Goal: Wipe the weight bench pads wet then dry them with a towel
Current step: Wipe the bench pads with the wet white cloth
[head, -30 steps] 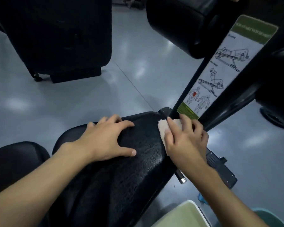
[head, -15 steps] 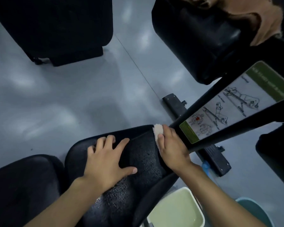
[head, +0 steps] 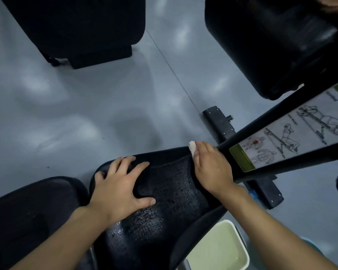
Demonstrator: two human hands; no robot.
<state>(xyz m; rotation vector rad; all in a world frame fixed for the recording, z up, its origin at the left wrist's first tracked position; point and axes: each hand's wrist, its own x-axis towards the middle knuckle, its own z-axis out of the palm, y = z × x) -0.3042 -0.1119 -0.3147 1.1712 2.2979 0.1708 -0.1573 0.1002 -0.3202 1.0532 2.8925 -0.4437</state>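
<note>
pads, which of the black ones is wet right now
The middle pad, the one with the white cloth at its far edge: droplets glisten on it. The lower-left pad and the top-right pad show none.

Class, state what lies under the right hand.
A white cloth, held against the wet seat pad; only its far end shows, the right hand covers the rest.

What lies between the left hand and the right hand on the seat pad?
Nothing but the seat pad itself, black and beaded with water, in the head view. The left hand rests flat; the right hand holds a cloth.
</note>
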